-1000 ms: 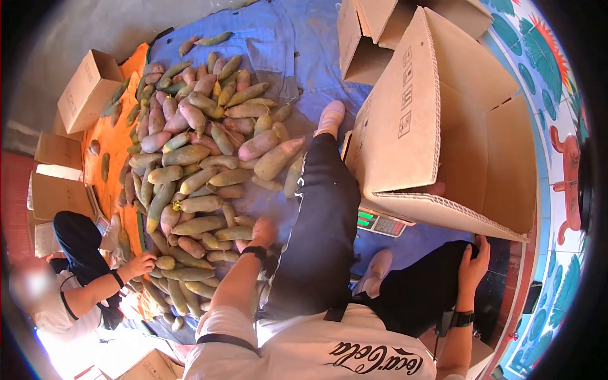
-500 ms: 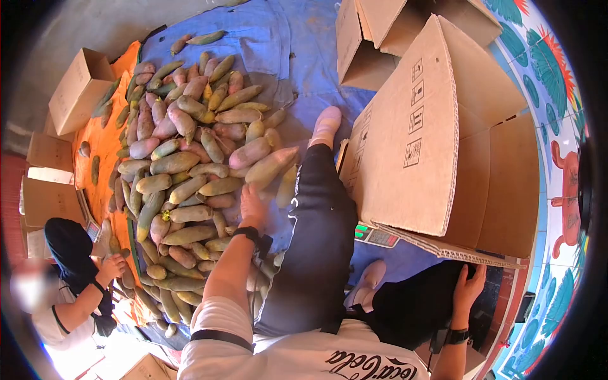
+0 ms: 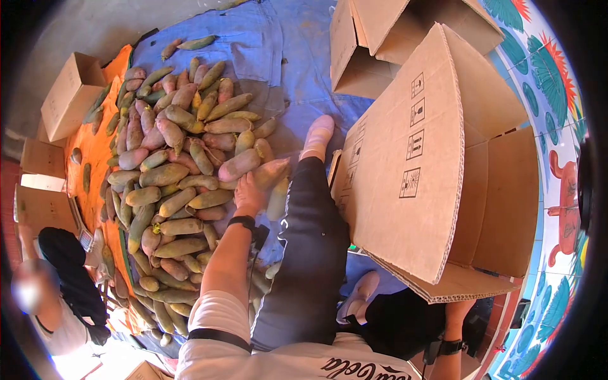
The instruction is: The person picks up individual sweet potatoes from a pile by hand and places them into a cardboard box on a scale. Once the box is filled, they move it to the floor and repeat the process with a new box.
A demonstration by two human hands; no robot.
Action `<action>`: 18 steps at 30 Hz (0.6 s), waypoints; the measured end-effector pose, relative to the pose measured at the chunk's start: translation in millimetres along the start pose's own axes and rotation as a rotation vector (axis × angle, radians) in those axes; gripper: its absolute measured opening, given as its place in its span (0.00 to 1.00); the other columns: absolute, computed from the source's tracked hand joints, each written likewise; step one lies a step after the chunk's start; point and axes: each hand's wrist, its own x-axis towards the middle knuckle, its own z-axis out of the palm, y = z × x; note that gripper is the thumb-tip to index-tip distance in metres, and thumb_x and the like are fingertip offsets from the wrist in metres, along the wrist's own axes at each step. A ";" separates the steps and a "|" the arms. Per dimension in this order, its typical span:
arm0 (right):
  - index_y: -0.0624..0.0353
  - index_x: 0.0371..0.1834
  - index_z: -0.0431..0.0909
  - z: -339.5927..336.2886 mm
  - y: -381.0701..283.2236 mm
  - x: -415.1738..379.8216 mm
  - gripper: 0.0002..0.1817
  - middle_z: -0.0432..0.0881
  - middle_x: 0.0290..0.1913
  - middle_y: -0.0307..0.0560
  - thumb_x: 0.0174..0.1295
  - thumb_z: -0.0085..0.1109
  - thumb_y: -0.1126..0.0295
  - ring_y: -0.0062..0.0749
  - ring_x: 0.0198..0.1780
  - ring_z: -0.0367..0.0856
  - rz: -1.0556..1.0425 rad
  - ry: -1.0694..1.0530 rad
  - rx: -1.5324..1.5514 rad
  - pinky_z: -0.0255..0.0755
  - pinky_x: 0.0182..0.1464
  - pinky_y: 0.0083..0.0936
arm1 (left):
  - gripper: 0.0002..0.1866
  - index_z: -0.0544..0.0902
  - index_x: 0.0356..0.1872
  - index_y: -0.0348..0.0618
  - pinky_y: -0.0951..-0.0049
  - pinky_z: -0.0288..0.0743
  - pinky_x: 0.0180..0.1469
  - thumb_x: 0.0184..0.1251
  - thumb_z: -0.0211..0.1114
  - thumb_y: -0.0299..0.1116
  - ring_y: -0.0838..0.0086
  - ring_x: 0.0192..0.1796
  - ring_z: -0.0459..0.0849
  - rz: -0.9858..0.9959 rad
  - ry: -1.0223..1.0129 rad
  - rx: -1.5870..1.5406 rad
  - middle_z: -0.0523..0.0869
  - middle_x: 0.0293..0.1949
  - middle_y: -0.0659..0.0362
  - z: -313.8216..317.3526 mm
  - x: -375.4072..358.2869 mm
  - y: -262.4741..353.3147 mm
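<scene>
My left hand (image 3: 249, 195) reaches into a large heap of green and pink radishes (image 3: 174, 171). Its fingers are stretched out at the near end of a long pinkish radish (image 3: 271, 172), next to a plumper pink radish (image 3: 239, 164). Whether the fingers bear on that radish is hard to make out. On the other side, my right hand (image 3: 457, 311) is beside my knee, at the lower edge of a big open cardboard box (image 3: 405, 164). A box flap (image 3: 443, 289) covers its fingers, so their grip is hidden.
More cardboard boxes (image 3: 354, 60) stand at the upper right. A blue sheet (image 3: 304, 69) and an orange sheet (image 3: 95, 152) lie under the radishes. Another person (image 3: 63, 297) crouches at lower left, near smaller boxes (image 3: 69, 95). A painted wall (image 3: 557, 190) borders the right.
My left hand has moved slightly closer to the pinkish radish. The box's lower flap has come down over my right hand's fingers. The other person's hand has left the radishes beside them.
</scene>
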 end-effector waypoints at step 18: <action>0.64 0.53 0.74 11.5 29.5 -8.9 0.20 0.79 0.50 0.58 0.60 0.57 0.65 0.55 0.52 0.77 -0.110 -0.024 -0.215 0.70 0.54 0.41 | 0.40 0.67 0.54 0.45 0.63 0.73 0.56 0.37 0.79 0.41 0.58 0.58 0.71 -0.081 -0.089 0.157 0.71 0.52 0.52 -3.9 -20.8 17.5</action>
